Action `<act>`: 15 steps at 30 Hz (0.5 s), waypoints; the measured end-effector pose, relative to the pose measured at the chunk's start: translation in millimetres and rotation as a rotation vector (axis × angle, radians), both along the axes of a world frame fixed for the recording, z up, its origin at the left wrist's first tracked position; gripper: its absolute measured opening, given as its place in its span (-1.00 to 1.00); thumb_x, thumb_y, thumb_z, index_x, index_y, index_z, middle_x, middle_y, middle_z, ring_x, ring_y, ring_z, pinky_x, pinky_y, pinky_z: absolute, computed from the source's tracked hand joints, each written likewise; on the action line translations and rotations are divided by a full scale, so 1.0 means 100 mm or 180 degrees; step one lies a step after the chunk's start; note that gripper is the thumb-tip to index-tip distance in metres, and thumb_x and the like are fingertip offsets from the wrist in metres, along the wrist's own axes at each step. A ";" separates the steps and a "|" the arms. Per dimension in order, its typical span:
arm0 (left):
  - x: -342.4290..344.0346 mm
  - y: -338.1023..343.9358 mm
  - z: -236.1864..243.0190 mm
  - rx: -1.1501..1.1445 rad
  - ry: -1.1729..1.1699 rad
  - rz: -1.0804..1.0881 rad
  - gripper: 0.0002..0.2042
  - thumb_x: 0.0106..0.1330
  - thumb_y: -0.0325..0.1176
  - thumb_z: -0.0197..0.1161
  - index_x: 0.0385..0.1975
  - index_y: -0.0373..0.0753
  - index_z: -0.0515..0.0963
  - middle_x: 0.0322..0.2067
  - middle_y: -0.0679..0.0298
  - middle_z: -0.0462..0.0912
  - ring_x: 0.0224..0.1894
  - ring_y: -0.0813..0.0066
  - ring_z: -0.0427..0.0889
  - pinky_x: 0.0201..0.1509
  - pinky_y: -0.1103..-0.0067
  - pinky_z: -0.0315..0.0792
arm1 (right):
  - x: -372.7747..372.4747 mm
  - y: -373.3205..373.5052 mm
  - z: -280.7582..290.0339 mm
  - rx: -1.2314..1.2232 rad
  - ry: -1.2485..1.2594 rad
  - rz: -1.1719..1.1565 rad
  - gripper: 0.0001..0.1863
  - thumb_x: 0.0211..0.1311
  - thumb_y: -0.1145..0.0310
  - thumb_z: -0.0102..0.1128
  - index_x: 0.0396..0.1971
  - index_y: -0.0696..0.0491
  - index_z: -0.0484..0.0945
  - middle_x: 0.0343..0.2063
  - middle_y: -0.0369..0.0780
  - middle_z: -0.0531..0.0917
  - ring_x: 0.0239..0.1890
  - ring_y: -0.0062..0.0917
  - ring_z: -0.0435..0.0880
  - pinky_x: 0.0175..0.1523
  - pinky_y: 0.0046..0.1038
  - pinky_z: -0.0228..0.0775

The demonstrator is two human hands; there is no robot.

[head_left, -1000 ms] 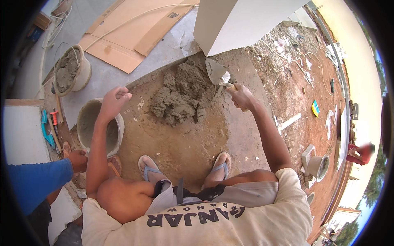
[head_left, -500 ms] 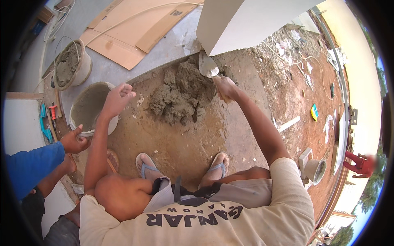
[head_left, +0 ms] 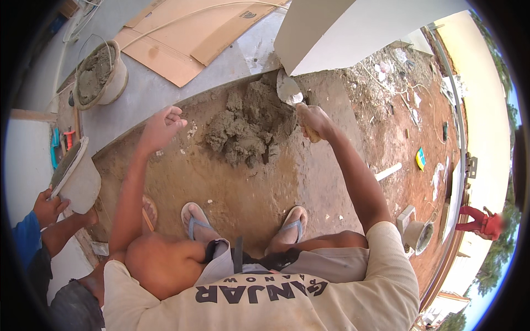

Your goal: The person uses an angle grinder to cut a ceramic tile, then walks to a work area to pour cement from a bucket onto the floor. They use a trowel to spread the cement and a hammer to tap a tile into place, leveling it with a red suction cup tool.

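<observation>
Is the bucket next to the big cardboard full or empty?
Full, or nearly: lumpy grey mix comes close to the rim of that bucket.

Shiny metal trowel point(head_left: 287, 88), rough matt mortar point(head_left: 240, 132), smooth matt cardboard point(head_left: 165, 44), cloth shirt point(head_left: 259, 313)

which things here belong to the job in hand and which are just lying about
In use:
wooden-handled metal trowel, in the right hand
lumpy heap of grey mortar
probably the round grey bucket of similar grey mix

Lying about, it seems:
flat brown cardboard sheet
small yellow-and-blue packet
straight white strip
</observation>
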State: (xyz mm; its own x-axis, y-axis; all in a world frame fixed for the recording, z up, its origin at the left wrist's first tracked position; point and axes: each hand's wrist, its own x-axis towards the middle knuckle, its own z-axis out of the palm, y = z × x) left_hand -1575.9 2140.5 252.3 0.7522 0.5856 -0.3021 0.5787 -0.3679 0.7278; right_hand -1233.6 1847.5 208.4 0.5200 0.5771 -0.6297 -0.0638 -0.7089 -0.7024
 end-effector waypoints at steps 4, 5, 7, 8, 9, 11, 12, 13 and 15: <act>0.10 -0.02 -0.05 -0.0156 0.0012 -0.0049 -0.55 0.23 -0.21 0.38 0.03 -0.37 0.52 -0.23 0.19 0.66 -0.20 0.45 0.62 -0.03 0.50 0.52 | 0.18 0.01 -0.09 -0.0281 0.0095 0.0039 -0.46 0.41 0.02 -0.03 -0.45 0.29 0.47 -0.65 -0.13 0.54 -0.67 -0.41 0.56 -0.55 -0.29 0.42; 0.12 -0.03 -0.05 -0.0139 0.0033 -0.0074 -0.54 0.23 -0.20 0.38 0.03 -0.37 0.52 -0.23 0.19 0.66 -0.20 0.44 0.62 -0.03 0.50 0.52 | 0.18 0.03 -0.10 -0.0239 0.0200 0.0029 -0.50 0.41 0.04 0.01 -0.35 0.28 0.47 -0.62 -0.16 0.51 -0.67 -0.44 0.54 -0.58 -0.32 0.43; 0.15 -0.07 -0.03 -0.0121 0.0048 -0.0071 -0.52 0.23 -0.19 0.38 0.04 -0.38 0.52 -0.22 0.19 0.66 -0.20 0.43 0.62 -0.02 0.49 0.52 | 0.15 0.07 -0.09 -0.0239 0.0366 -0.0026 -0.54 0.40 0.06 0.06 -0.25 0.27 0.46 -0.60 -0.20 0.48 -0.67 -0.47 0.51 -0.61 -0.36 0.42; 0.18 -0.07 -0.01 -0.0117 0.0044 -0.0044 -0.52 0.22 -0.18 0.38 0.05 -0.38 0.51 -0.22 0.19 0.66 -0.19 0.43 0.62 -0.01 0.48 0.51 | 0.15 0.11 -0.06 -0.0280 0.0429 -0.0071 -0.54 0.40 0.07 0.06 -0.25 0.27 0.47 -0.61 -0.20 0.48 -0.67 -0.47 0.51 -0.61 -0.35 0.41; 0.19 -0.07 -0.01 -0.0114 0.0038 -0.0016 -0.51 0.22 -0.18 0.38 0.05 -0.38 0.51 -0.22 0.18 0.66 -0.19 0.43 0.62 -0.01 0.48 0.51 | 0.13 0.15 -0.03 -0.0323 0.0488 -0.0118 -0.55 0.41 0.07 0.05 -0.26 0.27 0.47 -0.61 -0.20 0.48 -0.68 -0.47 0.50 -0.62 -0.35 0.41; 0.21 -0.04 -0.04 -0.0188 0.0071 -0.0061 -0.49 0.22 -0.17 0.37 0.07 -0.38 0.51 -0.21 0.17 0.66 -0.17 0.41 0.62 0.00 0.46 0.51 | 0.15 0.18 -0.01 -0.0392 0.0621 -0.0178 -0.59 0.42 0.11 0.01 -0.26 0.24 0.47 -0.61 -0.18 0.50 -0.66 -0.42 0.51 -0.57 -0.32 0.42; 0.20 -0.03 -0.05 -0.0223 0.0087 -0.0082 -0.49 0.22 -0.16 0.37 0.08 -0.38 0.51 -0.21 0.16 0.66 -0.17 0.41 0.62 0.00 0.46 0.51 | 0.14 0.19 -0.01 -0.0425 0.0685 -0.0206 -0.61 0.42 0.12 -0.02 -0.26 0.23 0.47 -0.61 -0.17 0.51 -0.66 -0.40 0.51 -0.54 -0.30 0.43; 0.22 -0.05 -0.01 -0.0247 0.0084 -0.0102 -0.50 0.23 -0.18 0.35 0.08 -0.39 0.50 -0.21 0.19 0.64 -0.18 0.44 0.61 -0.01 0.48 0.50 | 0.11 0.19 0.00 -0.0379 0.0719 -0.0258 -0.63 0.42 0.12 0.02 -0.27 0.20 0.46 -0.60 -0.20 0.48 -0.64 -0.43 0.50 -0.54 -0.32 0.43; 0.28 -0.11 0.04 -0.0295 0.0083 -0.0140 -0.52 0.25 -0.20 0.33 0.08 -0.40 0.49 -0.22 0.24 0.60 -0.20 0.51 0.57 -0.04 0.51 0.47 | 0.08 0.14 0.06 -0.0390 0.0677 -0.0319 -0.62 0.41 0.11 0.03 -0.27 0.19 0.46 -0.60 -0.20 0.48 -0.64 -0.44 0.50 -0.54 -0.32 0.43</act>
State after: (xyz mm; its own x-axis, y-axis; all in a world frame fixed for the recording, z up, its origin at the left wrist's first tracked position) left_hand -1547.4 2129.8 256.6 0.7677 0.5209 -0.3732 0.5827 -0.3251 0.7448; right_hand -1225.2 1861.4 213.9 0.4191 0.4421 -0.7930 -0.2752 -0.7705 -0.5750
